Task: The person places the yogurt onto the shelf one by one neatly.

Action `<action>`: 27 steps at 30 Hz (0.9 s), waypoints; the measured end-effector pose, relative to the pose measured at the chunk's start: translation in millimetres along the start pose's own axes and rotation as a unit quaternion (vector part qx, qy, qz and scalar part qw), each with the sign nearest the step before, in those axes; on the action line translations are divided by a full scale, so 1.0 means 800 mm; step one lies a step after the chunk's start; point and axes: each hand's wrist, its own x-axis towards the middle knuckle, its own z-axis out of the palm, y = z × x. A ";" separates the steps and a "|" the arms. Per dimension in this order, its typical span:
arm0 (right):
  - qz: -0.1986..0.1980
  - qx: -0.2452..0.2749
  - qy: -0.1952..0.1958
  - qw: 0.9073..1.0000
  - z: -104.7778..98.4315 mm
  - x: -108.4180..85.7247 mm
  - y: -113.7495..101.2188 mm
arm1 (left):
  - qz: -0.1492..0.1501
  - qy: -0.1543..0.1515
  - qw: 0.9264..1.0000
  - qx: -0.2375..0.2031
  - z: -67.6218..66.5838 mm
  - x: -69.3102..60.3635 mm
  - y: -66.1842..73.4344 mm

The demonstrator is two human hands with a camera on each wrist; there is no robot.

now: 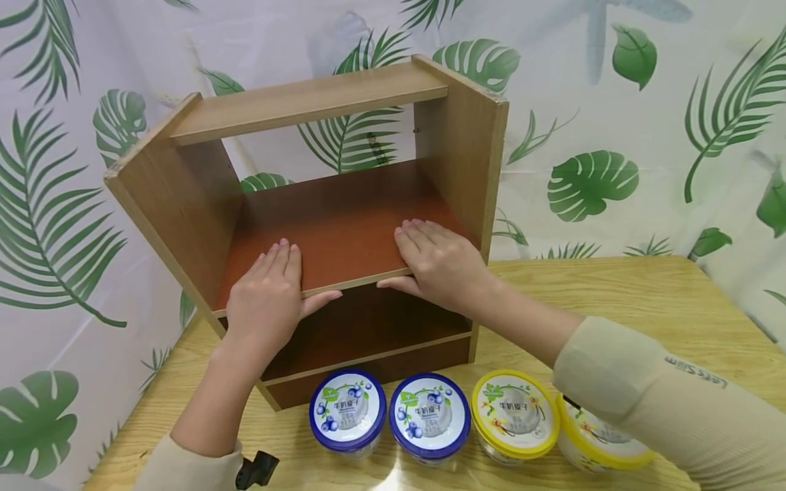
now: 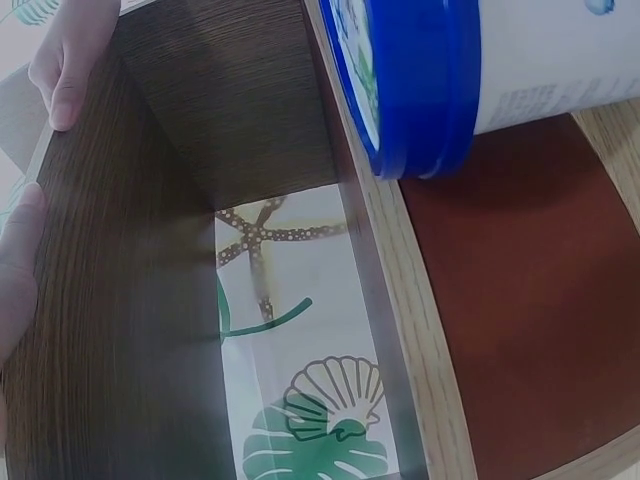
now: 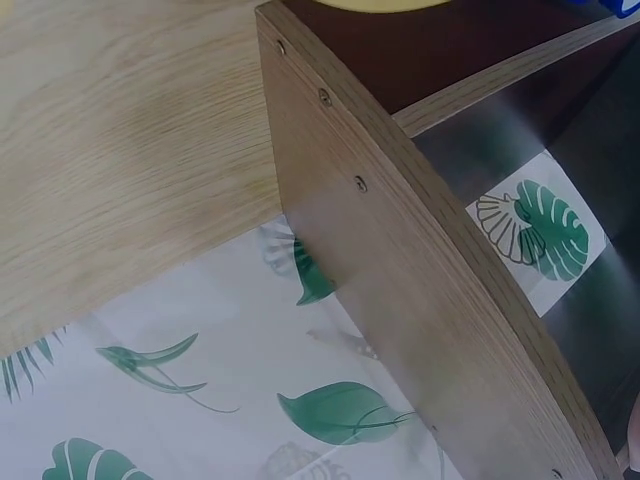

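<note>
A small wooden shelf unit [image 1: 467, 164] has light wood sides, a narrow top board [image 1: 313, 99] and a reddish-brown middle shelf board [image 1: 350, 218]. On the left part of that board's front edge, my left hand [image 1: 264, 293] holds it, fingers laid forward on top and thumb along the edge below. Farther right, my right hand [image 1: 445, 266] grips the same edge in a like way. The left wrist view shows both thumbs at the board's rim, one of them on a hand [image 2: 75, 60] at upper left. In the right wrist view, the side panel [image 3: 370, 240] fills the middle.
Two blue-lidded tubs [image 1: 348, 411] and two yellow-lidded tubs [image 1: 516, 414] stand in a row before the unit; my right forearm partly covers the last. Underneath is a wood-grain table [image 1: 614, 307]. Behind hangs a leaf-patterned sheet [image 1: 589, 123]. A black clip [image 1: 258, 470] sits by my left sleeve.
</note>
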 end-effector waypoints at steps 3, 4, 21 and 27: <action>0.003 -0.002 0.000 1.000 -0.001 -0.001 0.001 | 0.003 -0.001 1.000 -0.003 0.000 0.001 0.001; 0.003 -0.002 0.000 1.000 -0.001 -0.001 0.001 | 0.004 0.000 1.000 -0.004 0.000 0.001 0.001; 0.007 -0.005 -0.023 1.000 -0.008 -0.008 0.007 | 0.003 -0.023 1.000 -0.009 0.000 0.009 0.007; 0.009 -0.004 -0.033 0.999 -0.010 -0.012 0.009 | -0.004 -0.037 0.999 -0.020 0.000 0.011 0.011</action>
